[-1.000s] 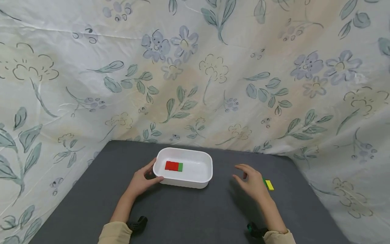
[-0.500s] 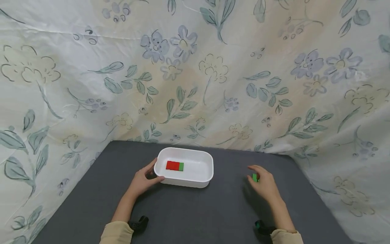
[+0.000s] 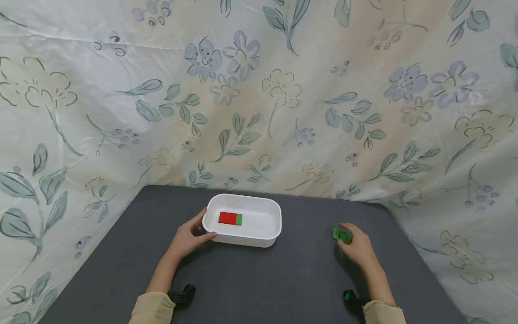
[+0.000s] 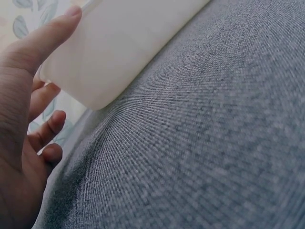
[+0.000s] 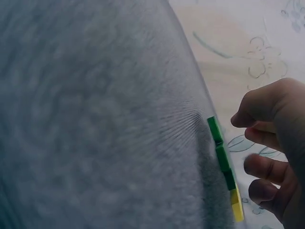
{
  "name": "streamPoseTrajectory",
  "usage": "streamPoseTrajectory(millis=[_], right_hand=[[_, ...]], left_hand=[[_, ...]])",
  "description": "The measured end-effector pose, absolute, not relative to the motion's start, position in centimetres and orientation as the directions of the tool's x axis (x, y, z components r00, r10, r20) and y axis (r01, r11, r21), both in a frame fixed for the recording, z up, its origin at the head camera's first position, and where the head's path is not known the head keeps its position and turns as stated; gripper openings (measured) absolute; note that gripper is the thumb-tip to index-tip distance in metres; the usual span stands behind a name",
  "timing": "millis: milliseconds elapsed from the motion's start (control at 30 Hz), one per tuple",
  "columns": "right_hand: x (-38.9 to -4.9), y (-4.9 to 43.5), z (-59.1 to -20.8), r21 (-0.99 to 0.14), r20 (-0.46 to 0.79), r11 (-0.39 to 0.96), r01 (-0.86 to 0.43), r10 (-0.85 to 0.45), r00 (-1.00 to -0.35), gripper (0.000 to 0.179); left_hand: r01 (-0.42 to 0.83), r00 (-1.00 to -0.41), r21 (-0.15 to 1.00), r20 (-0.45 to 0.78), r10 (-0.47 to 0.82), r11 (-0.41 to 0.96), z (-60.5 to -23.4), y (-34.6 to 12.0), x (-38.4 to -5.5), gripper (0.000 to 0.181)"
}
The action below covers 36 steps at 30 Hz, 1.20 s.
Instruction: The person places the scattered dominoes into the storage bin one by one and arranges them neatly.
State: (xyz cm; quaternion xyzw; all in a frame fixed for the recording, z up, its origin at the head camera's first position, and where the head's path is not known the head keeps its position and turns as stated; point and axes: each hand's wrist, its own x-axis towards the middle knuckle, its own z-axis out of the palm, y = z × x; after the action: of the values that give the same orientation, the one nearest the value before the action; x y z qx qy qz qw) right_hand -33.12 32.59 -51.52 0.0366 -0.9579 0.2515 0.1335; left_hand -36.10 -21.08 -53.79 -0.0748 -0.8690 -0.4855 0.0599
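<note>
Dark grey surface (image 3: 259, 279). White tray (image 3: 259, 222) near its far edge, left of centre. Left hand (image 3: 188, 240): grip pinches tray's left end. Right hand (image 3: 359, 246): grip released, curved over a row of green and yellow pieces (image 5: 222, 157) toward surface's right edge. Red pieces (image 3: 228, 218) and green piece (image 3: 239, 219) lie in tray.

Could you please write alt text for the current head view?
A person's left hand holds the left end of a white tub with red and green pieces in it, while the right hand is poised over more green pieces on a dark table. A floral fabric hangs behind.
</note>
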Motion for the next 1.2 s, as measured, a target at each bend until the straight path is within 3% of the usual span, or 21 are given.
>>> streamPoseTrajectory(millis=[433,1200], right_hand=[[-33.5,33.4,-53.5,-0.436,0.230,0.894,-0.099,0.004,-0.973,0.052],[-33.9,33.7,-54.2,-0.427,0.272,0.898,-0.101,0.021,-0.962,0.042]], left_hand=[[0.174,-0.985,0.827,0.154,0.083,0.535,-53.7,-21.0,-35.5,0.098],[0.174,-0.984,0.824,0.166,0.064,0.540,-53.3,-20.5,-35.1,0.098]])
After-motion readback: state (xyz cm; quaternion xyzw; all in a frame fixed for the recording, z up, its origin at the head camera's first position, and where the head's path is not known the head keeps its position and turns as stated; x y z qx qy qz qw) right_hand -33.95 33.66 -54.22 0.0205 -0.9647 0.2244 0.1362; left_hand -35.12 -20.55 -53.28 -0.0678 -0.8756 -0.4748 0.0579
